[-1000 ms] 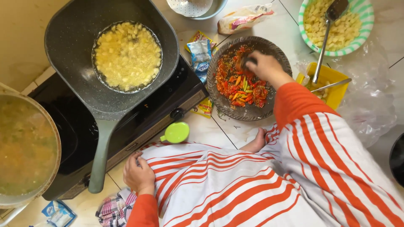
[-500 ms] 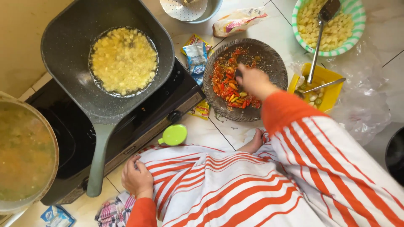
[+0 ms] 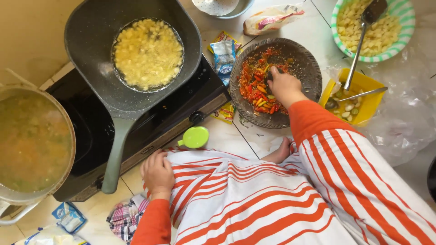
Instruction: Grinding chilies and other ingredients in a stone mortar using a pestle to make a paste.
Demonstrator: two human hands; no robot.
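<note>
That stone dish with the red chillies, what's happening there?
A person sits on the floor, right hand pressing a grinding stone into chopped chillies in the stone dish. The left hand rests flat on their striped lap. Beside them, a frying pan with yellow pieces in oil sits on a stove, next to a pot of soup.

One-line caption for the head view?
Right hand grinds chillies in stone mortar; left hand rests on striped cloth.
</note>
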